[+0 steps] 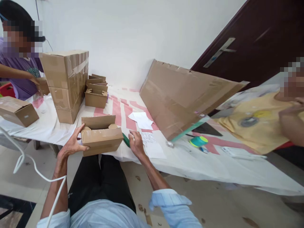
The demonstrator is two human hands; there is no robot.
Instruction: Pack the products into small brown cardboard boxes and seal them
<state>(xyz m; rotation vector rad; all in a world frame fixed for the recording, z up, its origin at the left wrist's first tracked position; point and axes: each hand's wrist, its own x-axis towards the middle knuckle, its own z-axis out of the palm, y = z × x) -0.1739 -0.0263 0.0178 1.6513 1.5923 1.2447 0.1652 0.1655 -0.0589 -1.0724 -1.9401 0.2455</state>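
My left hand [73, 141] grips the left end of a small cardboard box [102, 141], thumb on the front side and fingers at the back. The box's top flaps stand partly raised, and its inside is mostly hidden from me. Just right of the box, my right hand [136, 144] is closed, fingers curled together; what they hold is too small to make out. A dark green thing [126, 139] shows between the box and this hand. Beside the hand lies a white sheet with rows of small clear stickers [148, 138], and behind it some white papers [142, 120].
Stacked taped cartons [68, 85] and open boxes [96, 96] stand at left. A large cardboard panel [185, 95] leans over the table. A green and yellow tape roll [199, 141] lies to its right. People sit at both sides; a white cable [42, 177] hangs front left.
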